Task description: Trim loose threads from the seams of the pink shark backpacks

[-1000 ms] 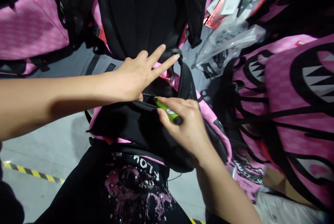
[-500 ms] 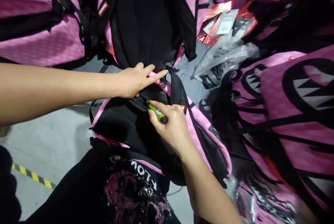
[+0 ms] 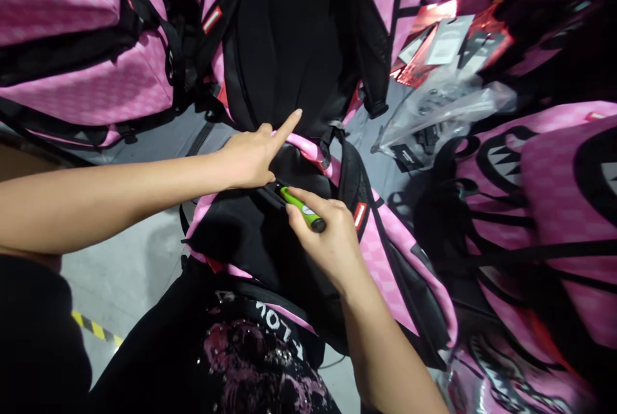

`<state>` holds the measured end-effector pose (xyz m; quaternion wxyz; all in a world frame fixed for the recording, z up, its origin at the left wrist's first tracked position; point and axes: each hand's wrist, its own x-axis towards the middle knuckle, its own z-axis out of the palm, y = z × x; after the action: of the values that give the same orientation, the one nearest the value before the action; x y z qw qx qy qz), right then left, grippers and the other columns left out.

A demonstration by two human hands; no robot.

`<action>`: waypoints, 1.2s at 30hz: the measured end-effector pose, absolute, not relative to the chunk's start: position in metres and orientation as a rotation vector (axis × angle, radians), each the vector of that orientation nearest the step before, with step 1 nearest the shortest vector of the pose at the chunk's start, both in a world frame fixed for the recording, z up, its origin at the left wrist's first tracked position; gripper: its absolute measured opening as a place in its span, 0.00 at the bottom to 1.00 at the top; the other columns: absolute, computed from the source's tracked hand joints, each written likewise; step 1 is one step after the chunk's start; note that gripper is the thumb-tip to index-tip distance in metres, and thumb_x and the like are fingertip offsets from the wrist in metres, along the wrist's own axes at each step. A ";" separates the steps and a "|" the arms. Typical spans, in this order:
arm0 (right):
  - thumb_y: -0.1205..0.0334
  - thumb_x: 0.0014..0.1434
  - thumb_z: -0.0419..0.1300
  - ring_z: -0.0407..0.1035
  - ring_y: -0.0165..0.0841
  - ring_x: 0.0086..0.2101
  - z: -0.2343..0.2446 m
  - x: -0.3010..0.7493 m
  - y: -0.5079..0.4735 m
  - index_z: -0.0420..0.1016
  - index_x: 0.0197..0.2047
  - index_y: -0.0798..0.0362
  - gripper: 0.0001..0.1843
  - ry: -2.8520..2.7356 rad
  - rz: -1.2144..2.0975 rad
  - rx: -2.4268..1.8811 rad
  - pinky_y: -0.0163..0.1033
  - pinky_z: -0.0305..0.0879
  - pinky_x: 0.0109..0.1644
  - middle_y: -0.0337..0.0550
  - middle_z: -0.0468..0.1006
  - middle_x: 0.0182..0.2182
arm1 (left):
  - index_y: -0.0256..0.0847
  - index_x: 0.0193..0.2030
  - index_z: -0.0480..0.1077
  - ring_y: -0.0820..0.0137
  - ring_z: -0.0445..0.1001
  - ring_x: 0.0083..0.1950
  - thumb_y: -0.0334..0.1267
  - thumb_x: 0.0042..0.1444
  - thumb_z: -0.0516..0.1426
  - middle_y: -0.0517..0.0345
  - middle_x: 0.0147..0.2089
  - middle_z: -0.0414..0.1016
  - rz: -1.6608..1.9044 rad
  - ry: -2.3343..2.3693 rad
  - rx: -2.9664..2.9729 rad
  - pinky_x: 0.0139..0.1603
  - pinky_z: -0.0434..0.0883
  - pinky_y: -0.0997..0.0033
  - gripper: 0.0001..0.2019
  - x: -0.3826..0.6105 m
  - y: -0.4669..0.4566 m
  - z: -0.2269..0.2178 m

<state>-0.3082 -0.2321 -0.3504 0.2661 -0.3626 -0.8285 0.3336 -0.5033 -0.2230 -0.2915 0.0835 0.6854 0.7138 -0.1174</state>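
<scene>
In the head view I have the backpack (image 3: 255, 227) under both hands, black panel up. The right hand (image 3: 332, 234) pinches the green tool (image 3: 301, 207), its far end at the fold across the backpack's middle. I see the left hand (image 3: 250, 158) over that fold, index finger stretched out, thumb tip near the tool; whether it grips cloth I cannot tell. Beyond the backpack lies a second pack (image 3: 294, 35); beyond its right side, a clear bag (image 3: 436, 121) and tags (image 3: 448, 41).
</scene>
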 end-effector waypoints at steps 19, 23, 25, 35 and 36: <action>0.60 0.62 0.60 0.79 0.37 0.39 -0.340 -0.322 -0.243 0.81 0.48 0.51 0.13 -2.112 0.949 -1.175 0.43 0.72 0.47 0.42 0.85 0.42 | 0.43 0.76 0.33 0.55 0.76 0.52 0.39 0.56 0.61 0.40 0.60 0.66 -0.272 2.023 1.997 0.48 0.73 0.63 0.49 -0.506 -0.216 -0.297; 0.59 0.61 0.60 0.79 0.38 0.39 -0.338 -0.321 -0.245 0.81 0.47 0.50 0.13 -2.098 0.933 -1.248 0.45 0.72 0.49 0.42 0.85 0.41 | 0.41 0.76 0.35 0.53 0.76 0.51 0.39 0.56 0.62 0.39 0.59 0.67 -0.256 2.017 2.031 0.46 0.73 0.62 0.49 -0.506 -0.216 -0.299; 0.59 0.61 0.60 0.79 0.38 0.41 -0.338 -0.321 -0.245 0.81 0.47 0.50 0.13 -2.070 0.996 -1.233 0.45 0.72 0.50 0.42 0.85 0.43 | 0.40 0.76 0.36 0.53 0.77 0.50 0.38 0.56 0.62 0.38 0.58 0.67 -0.251 2.020 2.044 0.45 0.73 0.62 0.49 -0.507 -0.216 -0.300; 0.58 0.61 0.60 0.79 0.38 0.42 -0.344 -0.323 -0.243 0.82 0.45 0.50 0.13 -1.979 1.038 -1.255 0.46 0.71 0.52 0.42 0.85 0.42 | 0.40 0.76 0.37 0.53 0.78 0.50 0.39 0.56 0.62 0.40 0.57 0.68 -0.250 2.037 2.062 0.44 0.73 0.63 0.48 -0.508 -0.217 -0.301; 0.58 0.61 0.60 0.79 0.39 0.42 -0.344 -0.323 -0.243 0.82 0.46 0.50 0.13 -1.985 1.057 -1.247 0.46 0.70 0.53 0.42 0.85 0.43 | 0.40 0.75 0.37 0.53 0.78 0.50 0.39 0.56 0.62 0.40 0.57 0.68 -0.244 2.037 2.064 0.44 0.73 0.63 0.48 -0.508 -0.218 -0.301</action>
<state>-0.3228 -0.2427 -0.3443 0.2812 -0.4653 -0.7409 0.3944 -0.5078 -0.2176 -0.3012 0.1153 0.7046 0.6952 -0.0833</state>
